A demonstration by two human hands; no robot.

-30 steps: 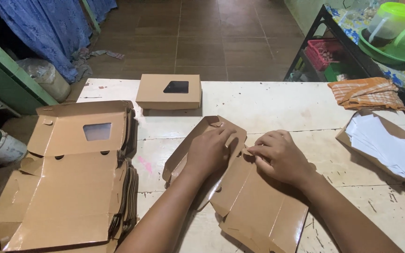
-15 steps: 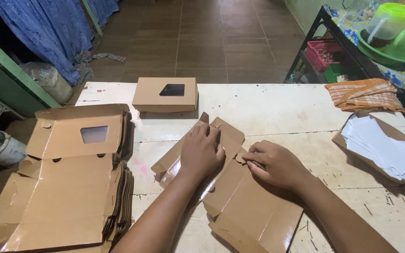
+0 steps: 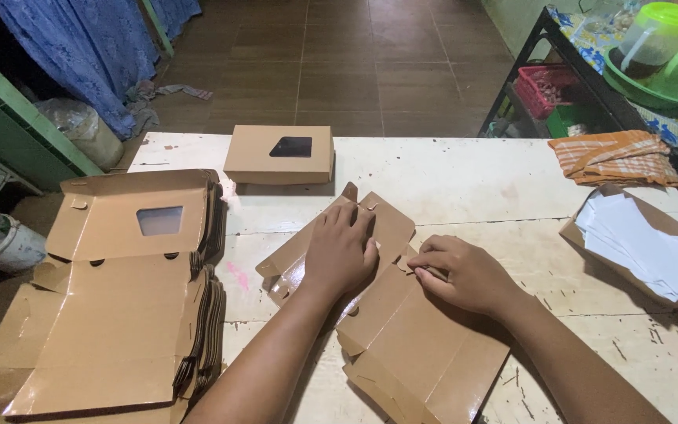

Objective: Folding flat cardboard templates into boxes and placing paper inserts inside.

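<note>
left hand (image 3: 341, 253) flat, pressing box blank (image 3: 386, 314) | right hand (image 3: 464, 275) pinching side flap | blank's long axis 11-to-5 o'clock

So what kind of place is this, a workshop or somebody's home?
Probably a home used for small-scale box making. A worn white table holds a stack of flat cardboard boxes; around it are a tiled floor, blue curtain and plastic kitchenware.

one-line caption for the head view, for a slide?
Left hand presses flat cardboard box blank on white table; right hand pinches its flap.
</note>
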